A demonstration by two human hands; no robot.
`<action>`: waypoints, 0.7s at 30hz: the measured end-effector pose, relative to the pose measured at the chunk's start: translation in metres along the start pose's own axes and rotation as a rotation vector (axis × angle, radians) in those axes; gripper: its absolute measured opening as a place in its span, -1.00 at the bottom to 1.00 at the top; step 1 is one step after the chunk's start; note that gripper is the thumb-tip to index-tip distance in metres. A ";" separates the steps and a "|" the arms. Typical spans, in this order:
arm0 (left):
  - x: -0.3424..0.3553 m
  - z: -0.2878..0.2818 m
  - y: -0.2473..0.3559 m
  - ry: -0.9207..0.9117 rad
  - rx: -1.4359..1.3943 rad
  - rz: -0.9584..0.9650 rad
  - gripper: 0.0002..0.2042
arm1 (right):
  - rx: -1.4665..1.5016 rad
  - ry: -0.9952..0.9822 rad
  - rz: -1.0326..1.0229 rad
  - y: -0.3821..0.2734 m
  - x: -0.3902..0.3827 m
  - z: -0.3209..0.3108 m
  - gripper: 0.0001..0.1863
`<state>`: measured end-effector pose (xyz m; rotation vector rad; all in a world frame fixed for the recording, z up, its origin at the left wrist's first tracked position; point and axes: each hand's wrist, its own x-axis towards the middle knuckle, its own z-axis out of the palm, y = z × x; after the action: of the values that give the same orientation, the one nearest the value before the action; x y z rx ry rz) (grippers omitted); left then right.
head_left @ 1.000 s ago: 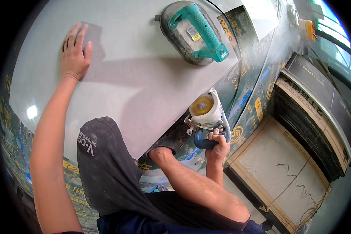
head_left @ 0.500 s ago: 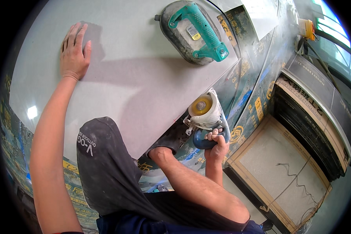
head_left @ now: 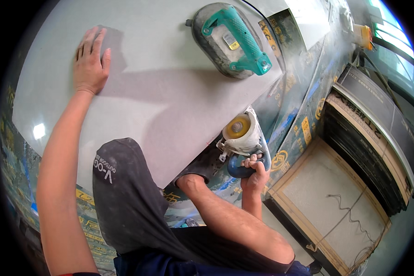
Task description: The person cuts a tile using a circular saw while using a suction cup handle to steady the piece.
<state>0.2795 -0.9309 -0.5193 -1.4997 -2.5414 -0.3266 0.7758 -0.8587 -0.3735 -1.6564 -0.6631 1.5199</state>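
Note:
A large pale grey tile (head_left: 179, 115) spreads out in front of me, with its right edge running diagonally. My left hand (head_left: 91, 62) lies flat on its far left part, fingers outstretched. My right hand (head_left: 254, 172) is wrapped around the blue handle of an angle grinder (head_left: 247, 138), just off the tile's right edge. The grinder's yellow disc (head_left: 236, 126) faces up inside a dusty white guard, close beside the edge. A teal-handled suction-cup tool (head_left: 232, 41) rests on the tile's far right corner.
My bent knee (head_left: 117, 170) overlaps the tile's near side, and my other leg (head_left: 239, 216) reaches below the grinder. A black cable (head_left: 277, 37) crosses the far corner. Stacked boxed tiles (head_left: 368, 138) and a tile in a cardboard frame (head_left: 336, 198) stand at right. Printed sheeting (head_left: 303, 106) covers the floor.
The view has shifted very slightly, and dust near the far right corner looks a little hazier. Both hands and the grinder keep their places relative to the tile.

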 end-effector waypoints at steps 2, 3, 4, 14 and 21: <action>-0.001 -0.003 -0.001 -0.017 -0.002 -0.009 -0.50 | 0.005 0.002 0.014 0.002 0.001 -0.003 -0.68; -0.003 -0.003 0.000 -0.026 -0.003 -0.014 -0.50 | 0.008 0.003 0.021 0.003 0.002 -0.003 -0.68; -0.003 -0.003 -0.001 -0.017 -0.009 -0.010 -0.50 | 0.030 0.032 0.009 0.005 0.004 -0.003 -0.70; -0.001 -0.004 0.004 -0.003 -0.018 -0.016 -0.50 | 0.021 0.004 0.007 0.004 -0.004 -0.002 -0.70; 0.000 -0.001 0.003 0.008 -0.054 -0.013 -0.50 | 0.035 0.005 0.006 0.006 -0.001 -0.005 -0.73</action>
<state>0.2819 -0.9298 -0.5181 -1.4976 -2.5575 -0.4056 0.7793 -0.8640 -0.3780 -1.6374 -0.6256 1.5227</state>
